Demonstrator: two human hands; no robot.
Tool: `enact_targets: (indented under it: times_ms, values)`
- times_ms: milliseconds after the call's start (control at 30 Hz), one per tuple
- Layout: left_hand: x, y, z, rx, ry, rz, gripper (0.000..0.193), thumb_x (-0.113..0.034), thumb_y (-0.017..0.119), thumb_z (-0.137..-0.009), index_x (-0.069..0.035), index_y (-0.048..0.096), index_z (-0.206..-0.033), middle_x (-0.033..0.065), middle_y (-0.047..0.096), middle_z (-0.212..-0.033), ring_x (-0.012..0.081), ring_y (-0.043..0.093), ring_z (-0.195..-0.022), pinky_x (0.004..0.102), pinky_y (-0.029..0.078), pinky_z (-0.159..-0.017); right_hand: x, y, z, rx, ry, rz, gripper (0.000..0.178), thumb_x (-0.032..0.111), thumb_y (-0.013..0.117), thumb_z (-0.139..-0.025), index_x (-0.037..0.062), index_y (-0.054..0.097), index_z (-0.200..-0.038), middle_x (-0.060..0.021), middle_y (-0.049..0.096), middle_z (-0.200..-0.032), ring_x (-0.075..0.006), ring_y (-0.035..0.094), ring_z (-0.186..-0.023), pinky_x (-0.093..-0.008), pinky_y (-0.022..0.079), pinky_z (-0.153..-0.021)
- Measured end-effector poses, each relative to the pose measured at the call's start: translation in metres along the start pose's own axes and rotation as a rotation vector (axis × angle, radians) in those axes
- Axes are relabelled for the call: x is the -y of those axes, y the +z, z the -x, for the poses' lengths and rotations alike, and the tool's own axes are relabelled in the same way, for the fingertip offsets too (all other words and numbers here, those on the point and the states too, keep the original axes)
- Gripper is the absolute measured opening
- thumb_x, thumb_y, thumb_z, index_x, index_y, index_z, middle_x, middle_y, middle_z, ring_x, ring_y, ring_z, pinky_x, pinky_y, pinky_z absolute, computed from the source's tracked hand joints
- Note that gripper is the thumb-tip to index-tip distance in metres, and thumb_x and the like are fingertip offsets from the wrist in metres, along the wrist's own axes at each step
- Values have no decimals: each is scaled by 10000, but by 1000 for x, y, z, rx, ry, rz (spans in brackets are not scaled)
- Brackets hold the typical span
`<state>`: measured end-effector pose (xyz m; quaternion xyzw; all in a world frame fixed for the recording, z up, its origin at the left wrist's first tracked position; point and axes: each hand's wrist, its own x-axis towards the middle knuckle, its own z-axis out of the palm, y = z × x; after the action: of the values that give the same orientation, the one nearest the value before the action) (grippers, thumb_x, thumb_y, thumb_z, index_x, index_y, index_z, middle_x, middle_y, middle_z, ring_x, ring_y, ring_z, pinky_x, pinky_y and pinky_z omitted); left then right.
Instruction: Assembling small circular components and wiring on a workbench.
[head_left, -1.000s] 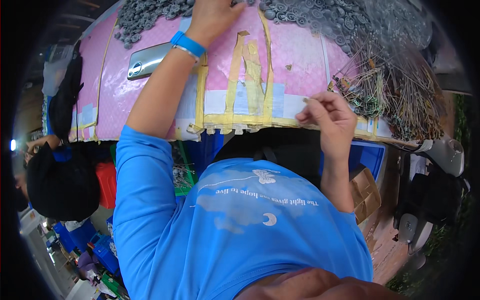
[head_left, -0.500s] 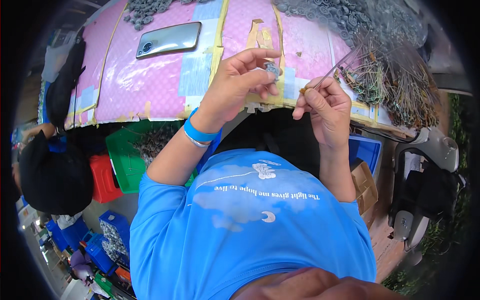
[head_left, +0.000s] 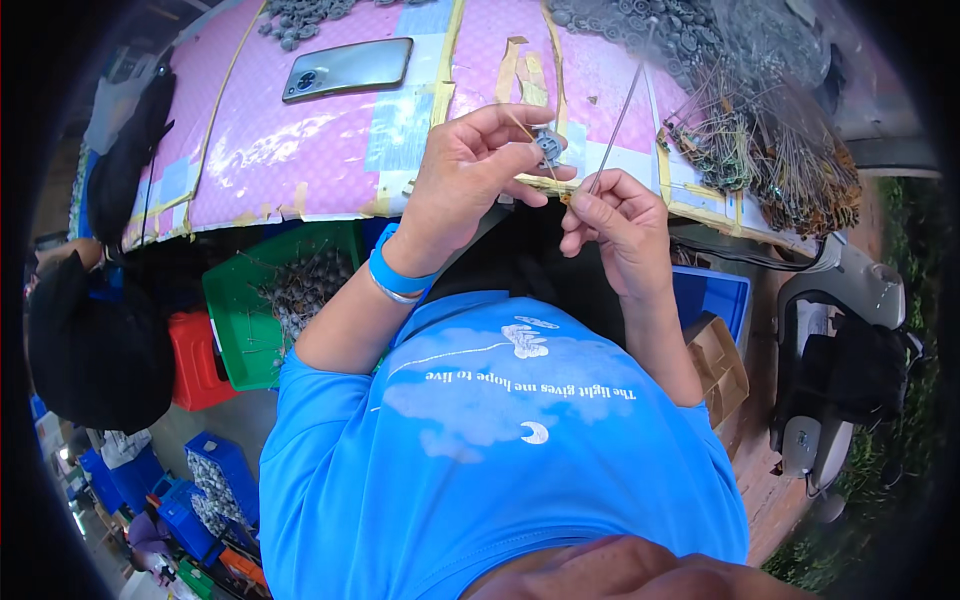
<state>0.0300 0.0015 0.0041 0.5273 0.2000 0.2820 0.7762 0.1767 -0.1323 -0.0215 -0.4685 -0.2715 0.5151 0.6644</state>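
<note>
Near the table's front edge, my left hand [head_left: 470, 165] pinches a small round grey plastic part [head_left: 548, 150] between thumb and fingers. My right hand [head_left: 622, 225] is closed on a thin wire piece [head_left: 618, 122], whose long grey shaft points up and away. Its small yellow-brown end [head_left: 566, 198] pokes out from the right fingertips toward the left hand. A fine orange strand runs beside the grey part; whether it belongs to the wire piece I cannot tell. The two hands are close together but apart.
A phone [head_left: 348, 70] lies on the pink-covered table [head_left: 270, 165]. Grey round parts [head_left: 650, 25] and a heap of wire pieces [head_left: 760, 150] are at the far right. Below stand a green bin [head_left: 235, 300], a blue bin [head_left: 735, 295] and a cardboard box [head_left: 722, 372].
My right hand has moved left, bringing the wire piece's yellow-brown end close to the grey part. The wire's shaft now stands steeper. The left hand still holds its part.
</note>
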Motion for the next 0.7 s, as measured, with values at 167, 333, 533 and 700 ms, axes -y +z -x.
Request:
enact_targets:
  times_ms: [167,333,533,700]
  values:
    - [5,-4,6,-32,-38,38,301,-51,554,-933,66,605,-1206,177,699,-1015,249,731,-839,252,600,-624,-12,10,8,9,-72,177,98,29,667,-905,-34,619,-963,-139,701,-837,-154,693,-715,-266,580,-648]
    - [-3,5,16,96,-75,1,255,-40,554,-932,68,638,-1147,156,709,-925,203,717,-719,257,596,-594,-3,0,-11,-98,-320,499,172,79,637,-945,-33,647,-1075,-89,701,-901,-145,686,-837,-257,548,-750]
    - [1,19,21,129,-102,-104,245,-31,593,-905,68,644,-1122,121,697,-870,206,711,-665,260,590,-578,0,6,-22,268,-354,65,189,112,577,-974,-20,668,-1073,-221,658,-1168,-243,618,-1110,-370,495,-936]
    - [3,17,17,123,-94,-18,213,-41,618,-881,61,654,-1064,134,701,-868,216,715,-654,258,585,-558,0,-4,-25,187,-396,37,171,109,589,-966,-17,681,-1037,-227,667,-1144,-269,635,-1081,-388,497,-951]
